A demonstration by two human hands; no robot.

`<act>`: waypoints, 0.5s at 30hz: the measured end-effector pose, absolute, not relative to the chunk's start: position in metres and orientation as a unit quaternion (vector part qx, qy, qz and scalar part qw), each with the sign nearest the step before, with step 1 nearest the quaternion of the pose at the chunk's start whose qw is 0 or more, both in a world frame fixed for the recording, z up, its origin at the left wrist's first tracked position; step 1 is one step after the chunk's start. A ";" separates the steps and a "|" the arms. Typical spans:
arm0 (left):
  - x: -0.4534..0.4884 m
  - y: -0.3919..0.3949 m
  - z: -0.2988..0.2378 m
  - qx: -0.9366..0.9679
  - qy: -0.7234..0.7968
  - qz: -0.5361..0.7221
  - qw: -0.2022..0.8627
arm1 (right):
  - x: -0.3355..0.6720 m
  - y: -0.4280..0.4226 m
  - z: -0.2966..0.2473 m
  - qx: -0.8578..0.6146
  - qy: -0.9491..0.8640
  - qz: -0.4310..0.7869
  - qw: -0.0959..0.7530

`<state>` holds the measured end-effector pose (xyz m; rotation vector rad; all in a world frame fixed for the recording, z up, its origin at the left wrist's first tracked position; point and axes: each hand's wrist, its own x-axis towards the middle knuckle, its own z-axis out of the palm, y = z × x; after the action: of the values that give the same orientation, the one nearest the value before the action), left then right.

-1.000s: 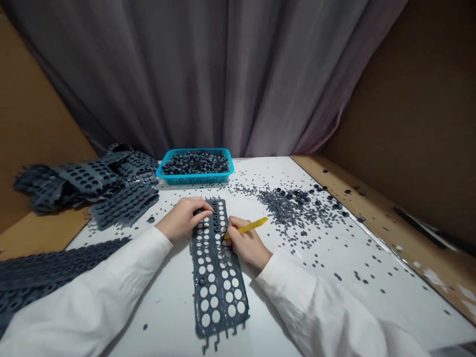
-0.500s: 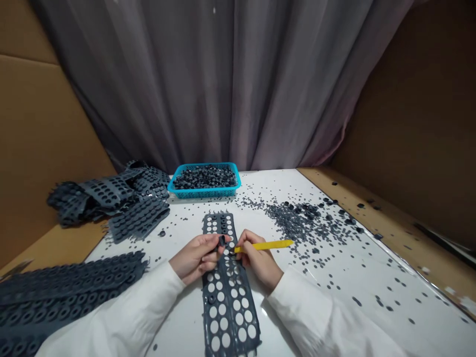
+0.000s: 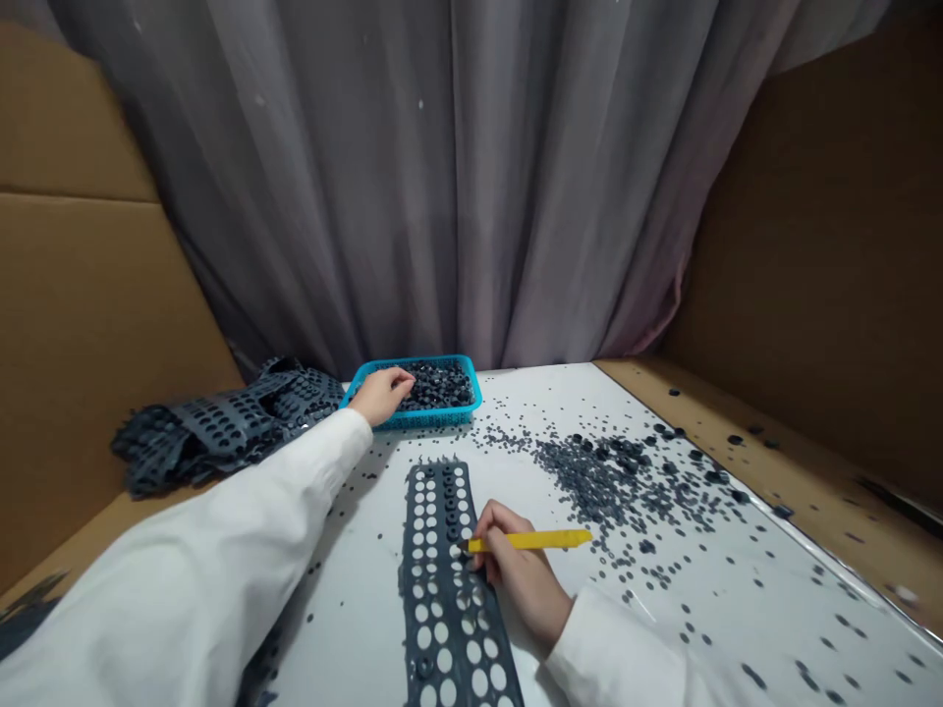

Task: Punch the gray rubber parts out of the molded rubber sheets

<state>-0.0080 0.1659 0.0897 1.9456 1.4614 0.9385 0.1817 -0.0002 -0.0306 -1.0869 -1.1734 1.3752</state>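
A dark grey rubber strip (image 3: 446, 579) punched with round holes lies lengthwise on the white table (image 3: 354, 628) in front of me. My right hand (image 3: 520, 570) rests at its right edge, closed around a yellow stick tool (image 3: 534, 540) whose tip touches the strip. My left hand (image 3: 381, 393) is stretched out to the blue basket (image 3: 471, 403) of small dark rubber rings (image 3: 442, 385). Its fingers curl over the rings at the basket's left end; I cannot see whether anything is in them.
A heap of punched-out grey strips (image 3: 221, 427) lies at the left by a cardboard wall. Loose rubber bits (image 3: 626, 476) are scattered over the right half of the table. A grey curtain hangs behind, cardboard panels stand at both sides.
My left hand left the strip and reached forward to the blue basket. The right hand stayed at the strip with the yellow tool. The view tilted upward.
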 end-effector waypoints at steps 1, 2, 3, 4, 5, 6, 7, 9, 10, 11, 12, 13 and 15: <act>-0.009 0.187 0.090 0.725 0.548 0.344 0.235 | 0.181 0.000 -0.031 -0.445 -0.478 0.570 0.499; -0.009 0.205 0.089 0.731 0.553 0.339 0.212 | 0.181 0.000 -0.032 -0.443 -0.472 0.572 0.503; -0.009 0.221 0.088 0.738 0.555 0.331 0.195 | 0.180 0.000 -0.032 -0.441 -0.468 0.574 0.507; -0.008 0.234 0.086 0.745 0.556 0.322 0.182 | 0.180 0.000 -0.032 -0.439 -0.465 0.575 0.510; -0.007 0.244 0.084 0.751 0.555 0.312 0.173 | 0.180 0.000 -0.033 -0.438 -0.461 0.576 0.513; -0.005 0.253 0.081 0.758 0.553 0.303 0.168 | 0.180 0.000 -0.033 -0.438 -0.459 0.578 0.513; -0.004 0.260 0.077 0.763 0.552 0.295 0.165 | 0.181 0.000 -0.033 -0.437 -0.457 0.580 0.513; -0.003 0.270 0.069 0.769 0.549 0.282 0.166 | 0.181 0.000 -0.034 -0.436 -0.458 0.580 0.514; -0.004 0.274 0.065 0.770 0.549 0.279 0.169 | 0.181 0.001 -0.035 -0.434 -0.459 0.580 0.514; -0.006 0.277 0.061 0.770 0.548 0.277 0.173 | 0.182 0.001 -0.035 -0.433 -0.460 0.581 0.514; -0.008 0.279 0.059 0.769 0.548 0.278 0.178 | 0.182 0.001 -0.035 -0.431 -0.460 0.581 0.515; -0.011 0.281 0.057 0.766 0.549 0.280 0.183 | 0.182 0.002 -0.035 -0.430 -0.458 0.582 0.517; -0.018 0.282 0.056 0.759 0.550 0.293 0.190 | 0.184 0.002 -0.034 -0.429 -0.455 0.581 0.521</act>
<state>-0.0180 0.2818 0.0562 2.1316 1.5449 0.8242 0.1835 0.0024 -0.0344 -1.0287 -1.0903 1.3920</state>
